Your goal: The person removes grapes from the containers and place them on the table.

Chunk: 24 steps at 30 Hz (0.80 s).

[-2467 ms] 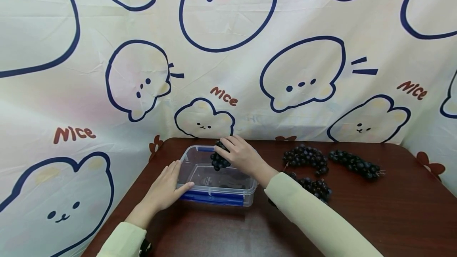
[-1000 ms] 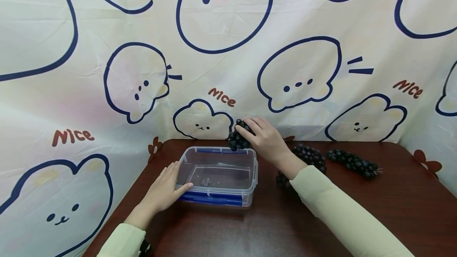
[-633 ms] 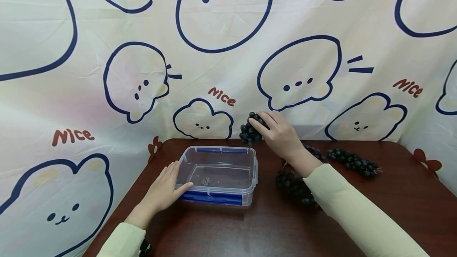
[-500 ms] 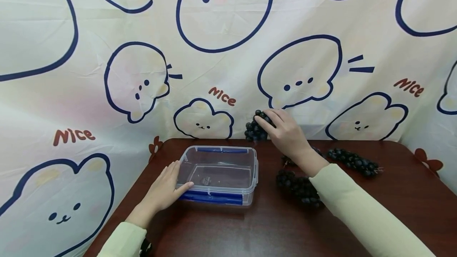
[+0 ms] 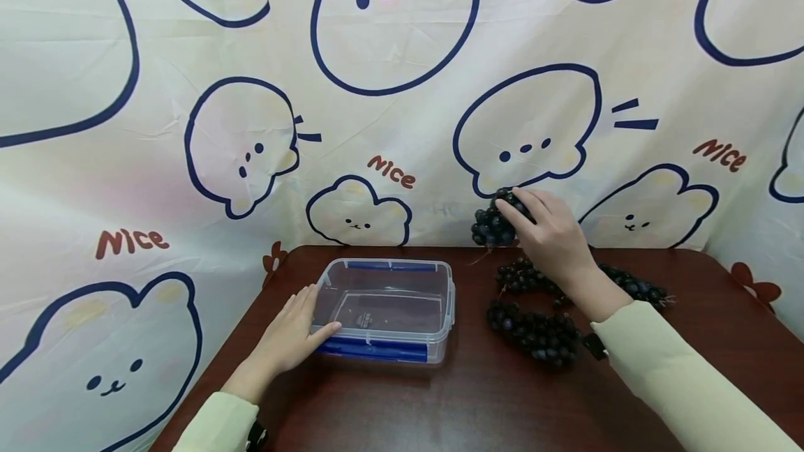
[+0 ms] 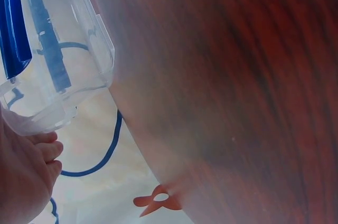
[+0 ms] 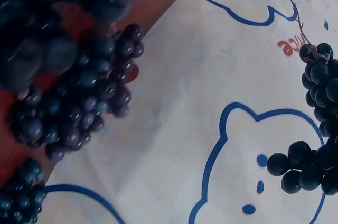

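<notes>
In the head view, my right hand [image 5: 555, 239] grips a bunch of dark grapes [image 5: 493, 225] between thumb and fingers, raised at the back of the table, a thin stem hanging below it. The right wrist view shows this bunch [image 7: 322, 92] at its right edge. My left hand [image 5: 285, 333] lies against the left side of a clear plastic box [image 5: 447, 298] with blue clips. Its fingers run straight along the side wall and the thumb lies on the front rim. In the left wrist view, part of that hand [image 6: 26, 176] shows beside the box corner [image 6: 92, 76].
Right of the box lie more dark grapes: a front bunch [image 5: 537, 333], a back bunch [image 5: 521, 276] partly behind the right hand, and another bunch [image 5: 637, 288] farther right. The dark wooden table [image 5: 377, 410] ends at a pale cloth backdrop [image 5: 427, 131] with cartoon outlines.
My right hand has carried the grape bunch up from over the box and off to the right, to above the bunches on the table. My left hand stays at the box.
</notes>
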Each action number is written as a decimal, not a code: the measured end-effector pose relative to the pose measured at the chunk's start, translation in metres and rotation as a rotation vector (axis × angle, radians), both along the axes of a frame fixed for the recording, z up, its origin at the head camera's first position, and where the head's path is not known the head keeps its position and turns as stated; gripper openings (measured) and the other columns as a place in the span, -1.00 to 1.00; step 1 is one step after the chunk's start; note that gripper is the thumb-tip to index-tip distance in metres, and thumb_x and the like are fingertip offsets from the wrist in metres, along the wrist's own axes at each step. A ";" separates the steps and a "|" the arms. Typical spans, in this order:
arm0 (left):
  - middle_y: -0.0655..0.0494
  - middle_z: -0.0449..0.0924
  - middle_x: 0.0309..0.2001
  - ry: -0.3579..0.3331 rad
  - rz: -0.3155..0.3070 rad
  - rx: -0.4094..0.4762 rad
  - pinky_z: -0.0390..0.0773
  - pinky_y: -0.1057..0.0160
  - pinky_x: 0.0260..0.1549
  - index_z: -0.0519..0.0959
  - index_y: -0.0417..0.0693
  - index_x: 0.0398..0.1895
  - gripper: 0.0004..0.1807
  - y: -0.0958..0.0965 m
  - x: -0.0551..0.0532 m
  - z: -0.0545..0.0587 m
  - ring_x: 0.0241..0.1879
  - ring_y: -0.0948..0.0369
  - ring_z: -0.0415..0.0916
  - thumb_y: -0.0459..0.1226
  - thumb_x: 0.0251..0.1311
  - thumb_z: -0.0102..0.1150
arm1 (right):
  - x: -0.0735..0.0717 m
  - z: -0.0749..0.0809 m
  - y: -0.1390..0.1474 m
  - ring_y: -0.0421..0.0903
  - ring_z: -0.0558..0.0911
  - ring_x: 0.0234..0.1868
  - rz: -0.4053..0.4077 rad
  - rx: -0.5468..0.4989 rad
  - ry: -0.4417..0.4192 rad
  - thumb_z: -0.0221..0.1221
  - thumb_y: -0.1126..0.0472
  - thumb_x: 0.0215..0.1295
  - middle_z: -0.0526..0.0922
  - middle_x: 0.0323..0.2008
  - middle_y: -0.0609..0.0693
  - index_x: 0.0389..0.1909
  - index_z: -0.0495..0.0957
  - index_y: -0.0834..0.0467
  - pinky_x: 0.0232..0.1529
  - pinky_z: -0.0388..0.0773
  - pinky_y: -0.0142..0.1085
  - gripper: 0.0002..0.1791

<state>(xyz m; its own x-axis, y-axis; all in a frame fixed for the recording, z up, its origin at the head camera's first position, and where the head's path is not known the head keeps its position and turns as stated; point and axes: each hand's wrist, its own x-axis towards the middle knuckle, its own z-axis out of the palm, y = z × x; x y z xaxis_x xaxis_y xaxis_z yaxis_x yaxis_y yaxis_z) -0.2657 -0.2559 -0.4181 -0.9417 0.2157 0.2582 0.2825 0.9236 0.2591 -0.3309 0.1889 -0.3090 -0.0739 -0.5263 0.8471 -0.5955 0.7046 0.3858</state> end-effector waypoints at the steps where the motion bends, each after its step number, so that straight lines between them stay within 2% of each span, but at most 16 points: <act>1: -0.38 0.08 0.41 0.003 0.000 0.000 -0.03 -0.19 0.35 0.06 -0.42 0.44 0.00 0.000 0.000 0.000 0.41 -0.23 0.01 0.17 0.24 0.11 | 0.001 -0.001 0.004 0.29 0.56 -0.04 -0.002 -0.004 0.001 -0.02 0.39 0.41 0.55 0.02 0.35 0.11 0.55 0.24 -0.03 0.54 0.09 -0.67; 4: -0.39 0.10 0.40 0.013 -0.003 0.001 -0.02 -0.18 0.35 0.07 -0.44 0.43 -0.01 0.001 -0.001 0.000 0.40 -0.23 0.02 0.15 0.25 0.12 | 0.006 -0.003 0.014 0.30 0.56 -0.04 -0.006 -0.015 -0.004 -0.02 0.42 0.39 0.55 0.02 0.35 0.11 0.55 0.24 -0.04 0.53 0.11 -0.65; 9: -0.39 0.09 0.41 0.012 -0.005 0.003 -0.02 -0.18 0.35 0.07 -0.43 0.44 0.01 0.000 -0.001 -0.001 0.40 -0.23 0.02 0.18 0.24 0.11 | 0.014 -0.006 0.032 0.33 0.54 -0.05 -0.017 -0.044 -0.027 0.14 0.51 0.16 0.54 0.01 0.36 0.12 0.56 0.23 -0.05 0.51 0.14 -0.54; 11: -0.39 0.09 0.41 0.006 -0.005 0.000 -0.03 -0.18 0.35 0.07 -0.43 0.44 0.01 -0.001 -0.001 -0.001 0.41 -0.23 0.01 0.19 0.24 0.10 | 0.017 -0.007 0.039 0.33 0.54 -0.06 -0.024 -0.057 -0.026 0.11 0.48 0.21 0.55 0.00 0.36 0.11 0.56 0.23 -0.06 0.51 0.15 -0.58; 14: -0.38 0.08 0.41 -0.002 -0.004 -0.001 -0.03 -0.18 0.35 0.06 -0.42 0.44 0.01 -0.001 -0.001 -0.002 0.41 -0.23 0.01 0.20 0.24 0.10 | 0.020 -0.008 0.047 0.33 0.55 -0.07 -0.038 -0.074 -0.011 -0.02 0.37 0.39 0.56 -0.02 0.35 0.09 0.58 0.24 -0.09 0.52 0.16 -0.66; 17: -0.38 0.09 0.41 -0.001 -0.004 -0.002 -0.03 -0.18 0.35 0.07 -0.42 0.44 0.02 -0.001 -0.002 -0.003 0.41 -0.23 0.01 0.20 0.23 0.09 | 0.024 -0.008 0.055 0.33 0.56 -0.09 -0.064 -0.083 0.001 -0.15 0.27 0.49 0.57 -0.03 0.35 0.07 0.59 0.25 -0.11 0.52 0.18 -0.63; 24: -0.38 0.08 0.41 -0.003 -0.004 0.001 -0.03 -0.19 0.35 0.06 -0.42 0.44 0.03 -0.002 -0.002 -0.003 0.41 -0.23 0.00 0.22 0.23 0.09 | 0.035 -0.013 0.075 0.36 0.54 -0.12 -0.107 -0.085 -0.031 -0.14 0.31 0.43 0.55 0.00 0.36 0.09 0.57 0.27 -0.11 0.50 0.21 -0.61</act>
<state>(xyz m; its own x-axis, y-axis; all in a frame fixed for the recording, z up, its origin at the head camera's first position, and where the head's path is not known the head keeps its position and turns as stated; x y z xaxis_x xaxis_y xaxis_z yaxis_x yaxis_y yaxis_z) -0.2680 -0.2575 -0.4207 -0.9415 0.2191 0.2559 0.2855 0.9221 0.2610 -0.2957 0.2637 -0.3220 -0.1522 -0.4402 0.8849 -0.5260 0.7941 0.3046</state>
